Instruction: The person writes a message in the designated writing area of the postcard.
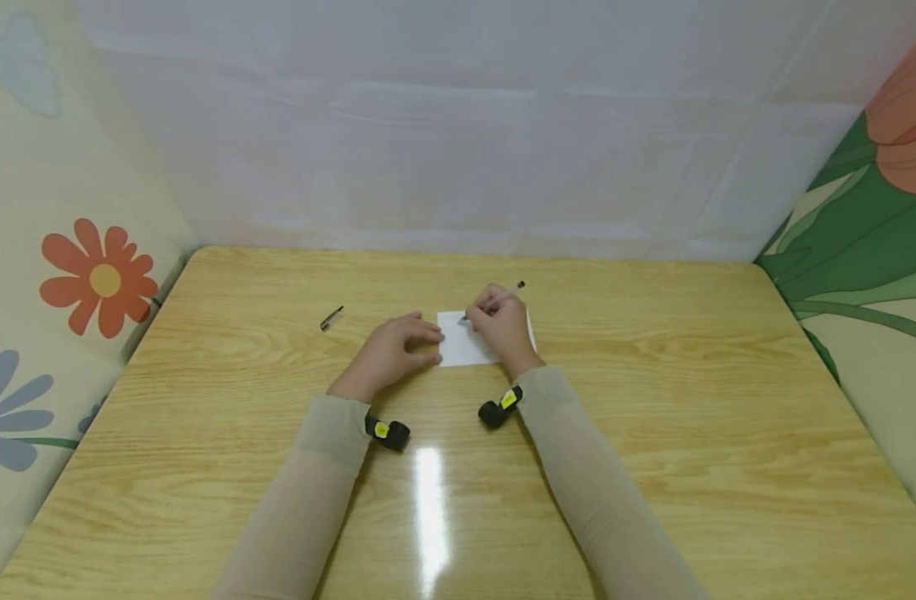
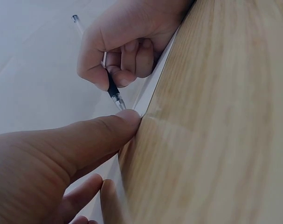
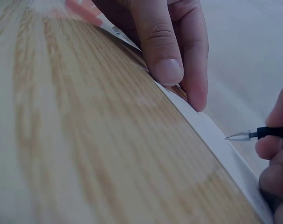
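Left hand [image 1: 392, 350]: fingers loosely extended, tips touching left edge of paper [image 1: 461, 347], flat on surface [image 1: 675, 400]. Right hand [image 1: 506, 327] over paper's right part, pinching pen [image 1: 512, 290], point down at paper. Beyond, pen cap [image 1: 332, 318] left of left hand.

White glare [image 1: 431, 512] streaks the table [image 1: 728, 433]; both wrist views look dim, hazy
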The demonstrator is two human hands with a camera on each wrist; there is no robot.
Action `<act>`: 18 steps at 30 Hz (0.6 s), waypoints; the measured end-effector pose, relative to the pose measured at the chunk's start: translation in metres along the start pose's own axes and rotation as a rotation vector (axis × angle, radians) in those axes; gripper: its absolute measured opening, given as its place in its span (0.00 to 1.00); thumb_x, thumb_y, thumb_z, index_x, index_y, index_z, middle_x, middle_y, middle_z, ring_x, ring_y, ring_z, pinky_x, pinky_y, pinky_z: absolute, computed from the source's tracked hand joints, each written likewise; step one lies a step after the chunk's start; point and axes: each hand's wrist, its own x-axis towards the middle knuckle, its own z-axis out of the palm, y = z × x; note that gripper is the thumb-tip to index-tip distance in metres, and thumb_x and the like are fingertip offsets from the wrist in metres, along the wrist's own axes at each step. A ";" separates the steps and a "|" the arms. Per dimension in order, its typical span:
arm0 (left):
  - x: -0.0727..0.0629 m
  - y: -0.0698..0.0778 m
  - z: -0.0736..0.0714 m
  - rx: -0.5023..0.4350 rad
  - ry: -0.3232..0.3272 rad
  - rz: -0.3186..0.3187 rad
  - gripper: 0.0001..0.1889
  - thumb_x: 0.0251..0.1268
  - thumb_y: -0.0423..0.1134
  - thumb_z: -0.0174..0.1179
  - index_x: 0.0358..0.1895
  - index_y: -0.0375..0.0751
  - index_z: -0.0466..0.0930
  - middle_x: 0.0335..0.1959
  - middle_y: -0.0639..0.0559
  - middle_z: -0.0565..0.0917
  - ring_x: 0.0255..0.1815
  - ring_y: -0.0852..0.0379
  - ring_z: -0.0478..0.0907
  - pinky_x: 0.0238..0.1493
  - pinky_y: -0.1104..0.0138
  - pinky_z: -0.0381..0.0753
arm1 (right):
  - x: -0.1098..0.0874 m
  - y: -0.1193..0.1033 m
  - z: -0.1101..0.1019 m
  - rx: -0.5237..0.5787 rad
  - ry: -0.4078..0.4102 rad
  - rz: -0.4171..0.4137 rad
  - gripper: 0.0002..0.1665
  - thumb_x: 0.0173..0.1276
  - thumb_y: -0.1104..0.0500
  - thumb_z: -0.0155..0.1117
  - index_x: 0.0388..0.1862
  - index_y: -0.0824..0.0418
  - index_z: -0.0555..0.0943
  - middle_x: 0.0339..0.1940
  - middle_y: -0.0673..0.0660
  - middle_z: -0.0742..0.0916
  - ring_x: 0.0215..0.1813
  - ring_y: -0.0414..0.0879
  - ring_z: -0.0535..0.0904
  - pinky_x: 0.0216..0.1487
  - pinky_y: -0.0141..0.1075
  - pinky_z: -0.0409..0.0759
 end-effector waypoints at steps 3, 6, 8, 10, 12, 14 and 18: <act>0.000 0.001 0.000 -0.001 0.001 -0.003 0.17 0.67 0.37 0.69 0.58 0.40 0.85 0.66 0.44 0.79 0.80 0.42 0.55 0.81 0.47 0.49 | 0.000 -0.001 0.000 -0.003 0.001 0.005 0.04 0.60 0.67 0.64 0.25 0.62 0.80 0.16 0.50 0.80 0.23 0.40 0.74 0.23 0.29 0.69; -0.001 0.001 0.000 -0.002 0.002 -0.006 0.17 0.66 0.37 0.69 0.58 0.40 0.85 0.66 0.44 0.79 0.80 0.42 0.55 0.81 0.46 0.48 | 0.000 -0.001 0.000 -0.001 0.001 0.014 0.05 0.60 0.67 0.64 0.25 0.62 0.80 0.17 0.50 0.80 0.23 0.40 0.75 0.23 0.29 0.69; 0.000 0.001 0.000 -0.003 0.002 -0.007 0.17 0.67 0.37 0.69 0.58 0.40 0.85 0.66 0.45 0.79 0.80 0.43 0.56 0.81 0.47 0.48 | 0.000 -0.001 0.000 0.003 0.000 0.019 0.05 0.61 0.67 0.64 0.25 0.62 0.80 0.17 0.51 0.80 0.23 0.40 0.75 0.23 0.28 0.69; 0.000 0.001 0.000 -0.003 0.002 -0.007 0.17 0.67 0.37 0.69 0.58 0.40 0.85 0.66 0.45 0.79 0.80 0.43 0.56 0.81 0.47 0.48 | 0.000 0.000 0.000 0.011 0.000 0.022 0.05 0.61 0.67 0.64 0.25 0.62 0.79 0.17 0.51 0.80 0.22 0.40 0.75 0.23 0.28 0.69; 0.000 0.001 0.000 -0.002 0.002 -0.007 0.17 0.67 0.37 0.69 0.58 0.40 0.85 0.66 0.45 0.79 0.80 0.43 0.56 0.81 0.47 0.48 | 0.000 -0.001 0.000 0.016 0.000 0.023 0.05 0.60 0.67 0.64 0.25 0.62 0.79 0.17 0.51 0.80 0.22 0.40 0.75 0.22 0.28 0.69; 0.000 0.001 0.000 0.000 0.001 -0.007 0.17 0.67 0.37 0.69 0.58 0.40 0.85 0.66 0.45 0.79 0.80 0.43 0.56 0.81 0.46 0.48 | 0.000 0.000 0.000 0.017 0.002 0.019 0.06 0.60 0.67 0.64 0.24 0.63 0.79 0.17 0.50 0.80 0.22 0.39 0.75 0.22 0.28 0.70; 0.000 0.001 0.000 0.003 0.001 -0.003 0.17 0.67 0.37 0.69 0.58 0.40 0.85 0.66 0.44 0.79 0.80 0.43 0.55 0.81 0.47 0.49 | 0.000 0.000 0.000 0.014 0.005 0.017 0.06 0.60 0.67 0.64 0.24 0.63 0.78 0.16 0.50 0.80 0.22 0.39 0.75 0.22 0.28 0.70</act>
